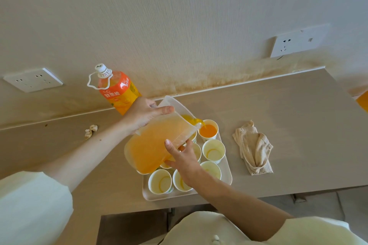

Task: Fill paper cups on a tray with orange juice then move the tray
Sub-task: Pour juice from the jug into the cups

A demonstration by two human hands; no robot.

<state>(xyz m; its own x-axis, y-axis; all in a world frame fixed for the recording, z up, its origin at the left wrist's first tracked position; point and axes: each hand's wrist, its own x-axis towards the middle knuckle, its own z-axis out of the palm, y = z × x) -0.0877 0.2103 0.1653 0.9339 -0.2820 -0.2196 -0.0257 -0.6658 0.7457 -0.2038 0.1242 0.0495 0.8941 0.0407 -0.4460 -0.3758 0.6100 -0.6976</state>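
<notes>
Left sleeve [33, 205]: pale cream cloth, loose and wide, ending near the elbow.
Right sleeve [310, 230]: same pale cream cloth, loose, with a soft rounded edge.
Shirt [199, 228]: pale cream front, softly creased.
Button [215, 238]: small, pale, on the shirt front; blurred.
Thumbnails: short and plain on left hand [143, 113] and right hand [185, 159].

Left hand [143, 114], right hand [184, 160] hold jug [172, 106] tilted — juice [208, 131] enters far cup [208, 139].
</notes>
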